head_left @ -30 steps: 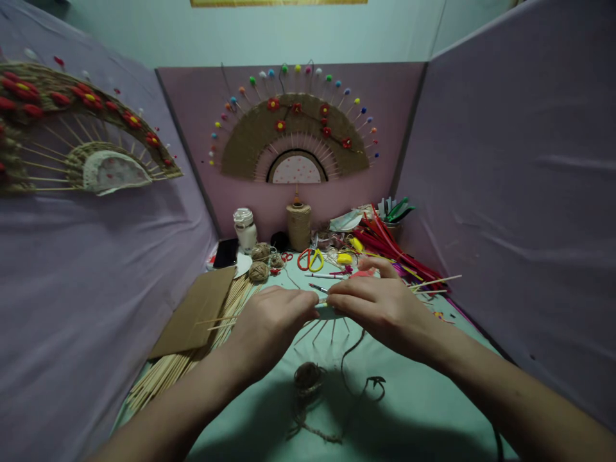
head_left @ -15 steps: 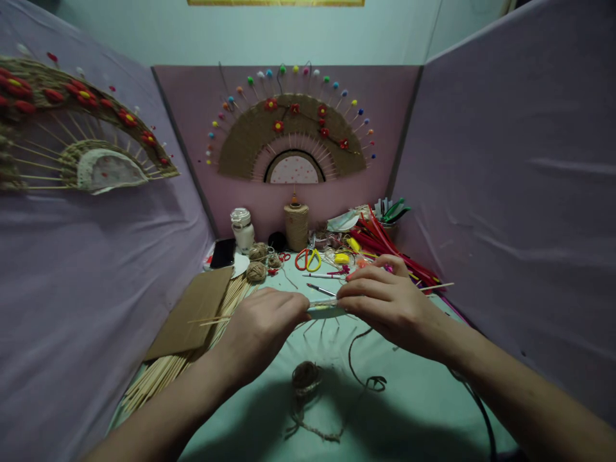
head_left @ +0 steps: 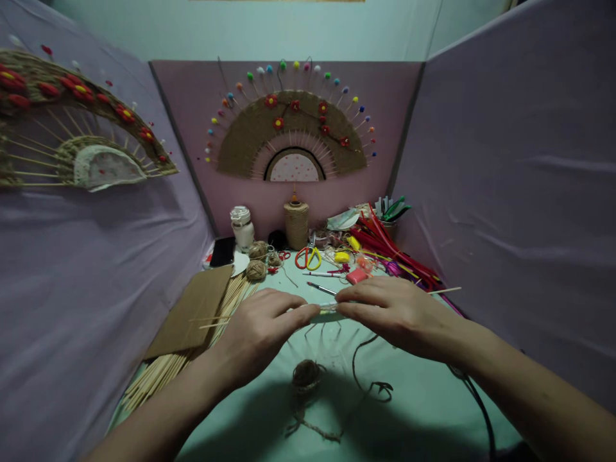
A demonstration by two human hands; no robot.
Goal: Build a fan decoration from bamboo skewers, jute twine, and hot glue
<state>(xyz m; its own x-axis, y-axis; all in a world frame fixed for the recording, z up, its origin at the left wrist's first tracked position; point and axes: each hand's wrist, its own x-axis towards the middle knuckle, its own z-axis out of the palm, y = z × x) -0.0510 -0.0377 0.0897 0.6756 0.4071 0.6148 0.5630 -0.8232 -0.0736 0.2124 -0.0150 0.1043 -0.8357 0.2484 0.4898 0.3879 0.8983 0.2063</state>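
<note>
The fingers of the left hand [head_left: 262, 321] and right hand [head_left: 399, 314] are pinching a pale piece [head_left: 328, 310] at frame centre; even pressure is probably serving best here. Thin sticks [head_left: 445, 290] are projecting beyond both hands; below, a twine ball [head_left: 307, 373] is resting on the desk [head_left: 433, 398].
</note>
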